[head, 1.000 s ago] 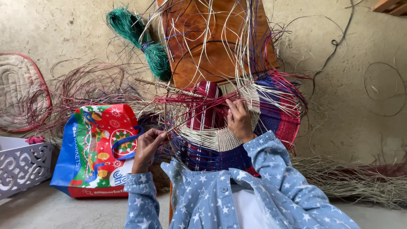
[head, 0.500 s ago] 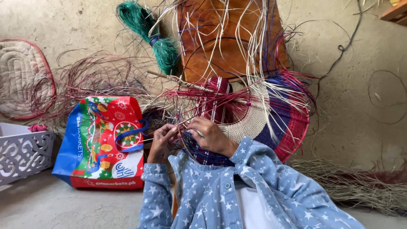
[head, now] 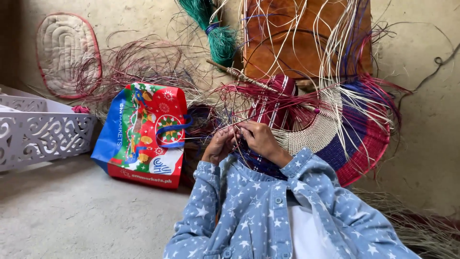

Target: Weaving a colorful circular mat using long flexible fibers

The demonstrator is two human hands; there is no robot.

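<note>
Both hands together at near edge of half-woven basket [head: 335, 134]; left hand [head: 219, 145] and right hand [head: 258, 138] touching, fingers curled, pinching thin straw strands [head: 230, 125] between them. Basket lying on side just beyond hands, spreading right; right hand nearer its body. Loose strands fanning up and away. One basket, one green bundle [head: 218, 33], one shopping bag [head: 143, 134] left, one white crate [head: 43, 127] far left

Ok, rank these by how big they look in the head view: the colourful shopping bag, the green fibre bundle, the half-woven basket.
1. Half-woven basket, largest, loose strands aside.
2. Colourful shopping bag.
3. Green fibre bundle, smallest, though its top is cut off by the frame.
</note>
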